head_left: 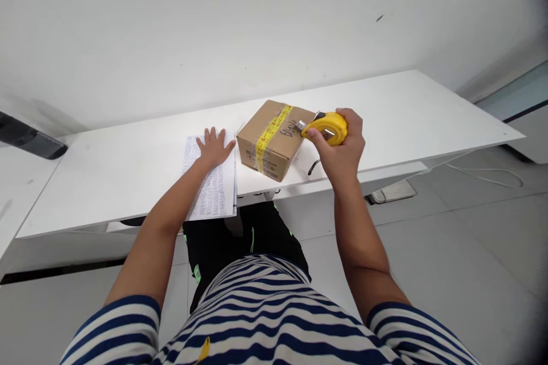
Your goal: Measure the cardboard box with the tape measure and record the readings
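A small cardboard box [274, 140] with a strip of yellow tape and black handwriting sits near the front edge of a white table [128, 165]. My right hand [342, 148] is closed around a yellow tape measure [327, 127], held just right of the box with its metal tip over the box's top. My left hand [214, 147] lies flat with fingers spread on a printed sheet of paper [212, 188], just left of the box.
The paper overhangs the table's front edge. A black strap loop [314, 167] lies on the table below my right hand. A dark device [29, 140] sits at the far left. A white wall rises behind the table. A cable [483, 174] trails on the floor at right.
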The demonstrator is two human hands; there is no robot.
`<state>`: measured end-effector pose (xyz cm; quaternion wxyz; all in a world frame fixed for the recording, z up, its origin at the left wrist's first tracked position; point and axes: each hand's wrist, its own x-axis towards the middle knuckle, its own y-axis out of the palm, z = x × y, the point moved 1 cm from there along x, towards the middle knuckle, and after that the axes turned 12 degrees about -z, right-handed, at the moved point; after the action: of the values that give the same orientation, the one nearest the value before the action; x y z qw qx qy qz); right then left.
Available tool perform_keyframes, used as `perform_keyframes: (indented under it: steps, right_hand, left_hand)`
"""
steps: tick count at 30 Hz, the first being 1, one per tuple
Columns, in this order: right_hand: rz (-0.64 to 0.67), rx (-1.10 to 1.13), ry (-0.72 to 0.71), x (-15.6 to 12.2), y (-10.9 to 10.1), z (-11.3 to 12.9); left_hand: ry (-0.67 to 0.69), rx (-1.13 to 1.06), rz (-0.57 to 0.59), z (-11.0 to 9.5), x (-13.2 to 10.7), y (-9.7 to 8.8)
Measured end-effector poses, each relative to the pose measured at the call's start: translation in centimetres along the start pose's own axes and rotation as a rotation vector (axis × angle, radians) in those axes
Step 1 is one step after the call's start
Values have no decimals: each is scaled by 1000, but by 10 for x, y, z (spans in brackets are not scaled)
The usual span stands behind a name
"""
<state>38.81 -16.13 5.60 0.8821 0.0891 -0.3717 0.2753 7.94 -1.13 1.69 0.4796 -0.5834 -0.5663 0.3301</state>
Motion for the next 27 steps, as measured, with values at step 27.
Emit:
perform_keyframes:
  steps: [27]
  right_hand:
    - [48, 852, 1254, -64, -2, -28]
  left_hand:
    - [423, -364, -157, -79, -83, -62]
